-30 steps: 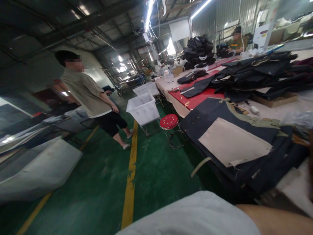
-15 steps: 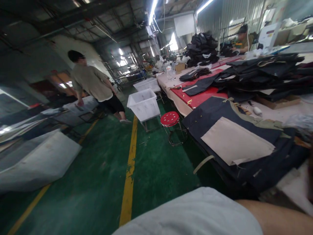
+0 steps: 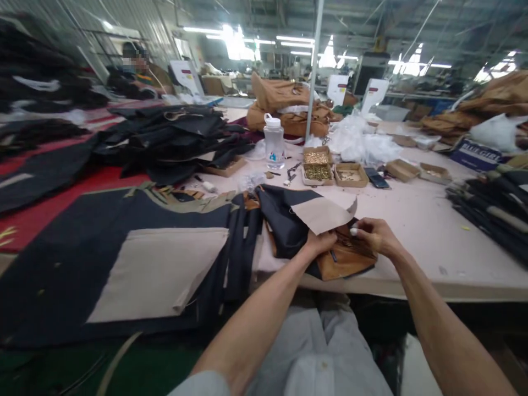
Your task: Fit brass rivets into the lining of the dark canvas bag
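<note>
My left hand (image 3: 319, 242) and my right hand (image 3: 373, 235) are both closed on a small brown and navy fabric piece (image 3: 344, 258) at the near edge of the pale work table (image 3: 416, 220). A beige lining flap (image 3: 324, 213) folds up from a dark navy piece (image 3: 282, 220) just above my left hand. Small cardboard trays of brass rivets (image 3: 317, 165) and a clear water bottle (image 3: 274, 142) stand behind the piece.
A large navy garment with a beige panel (image 3: 157, 272) drapes over the table edge on the left. Heaps of dark fabric (image 3: 173, 140) and tan jackets (image 3: 289, 107) lie farther back. A phone (image 3: 376, 178) lies by the trays. A person (image 3: 140, 69) sits at far left.
The view has swung right from the green aisle and a standing person to the table. Both my hands, unseen before, now hold the fabric piece.
</note>
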Demonstrator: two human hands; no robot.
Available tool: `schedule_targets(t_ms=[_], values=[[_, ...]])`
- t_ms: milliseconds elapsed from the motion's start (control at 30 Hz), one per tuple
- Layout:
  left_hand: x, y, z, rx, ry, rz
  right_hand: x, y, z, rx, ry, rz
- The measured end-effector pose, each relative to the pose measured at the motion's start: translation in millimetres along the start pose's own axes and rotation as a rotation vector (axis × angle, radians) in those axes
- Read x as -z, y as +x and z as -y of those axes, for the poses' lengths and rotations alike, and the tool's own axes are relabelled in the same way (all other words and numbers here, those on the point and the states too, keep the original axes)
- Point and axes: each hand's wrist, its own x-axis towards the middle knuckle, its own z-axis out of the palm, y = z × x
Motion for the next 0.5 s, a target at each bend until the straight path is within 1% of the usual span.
schedule_targets(t_ms=[67,100,133,200,267,367,500], values=[[-1.0,-4,12,0.009,0.033,0.032,1,-30,-21,-0.064,0.082,-0.212],[-1.0,-6,16,0.008,0.048,0.056,0,-44,-29,-0.091,0.068,-0.296],[-1.0,-7,17,-0.003,0.058,0.079,-1,-56,-34,-0.105,0.043,-0.341],[-1.1,-9,17,-0.049,0.067,0.124,-5,-75,-40,-0.086,0.013,-0.343],[-1.1,-10,15,-0.104,0.068,0.171,-12,-83,-41,-0.035,0.003,-0.336],[-0.5,-13,12,-0.142,0.075,0.224,-22,-80,-40,0.005,-0.062,-0.353],[4.9,-13,5,-0.108,0.116,0.271,-29,-69,-44,0.020,-0.175,-0.282]])
